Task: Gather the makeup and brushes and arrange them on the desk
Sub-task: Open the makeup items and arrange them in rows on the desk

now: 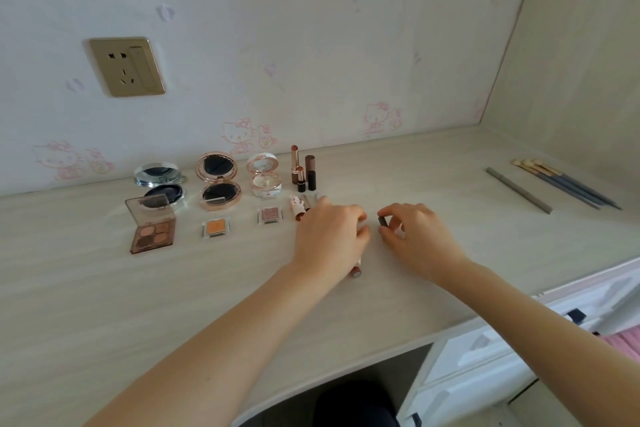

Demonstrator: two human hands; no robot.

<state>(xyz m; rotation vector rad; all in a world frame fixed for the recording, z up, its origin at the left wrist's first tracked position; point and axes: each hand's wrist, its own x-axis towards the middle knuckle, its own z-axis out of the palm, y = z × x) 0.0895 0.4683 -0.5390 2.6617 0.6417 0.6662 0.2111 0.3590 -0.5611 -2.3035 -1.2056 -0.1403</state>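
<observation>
Gripping a tube (356, 270) lengthwise toward us in our left hand (329, 239), we pinch a dark cap (382, 221) just right of it with our right hand (415, 239).

2 bare forearms (225, 329), bare L grip (329, 236), bare R grip (420, 241), dark clothing (353, 402) at lap

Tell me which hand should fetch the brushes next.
Right, probably. The right hand lies nearer the brushes at the right end of the desk, pinching only a small dark cap. The left hand is farther off and holds a tube.
</observation>
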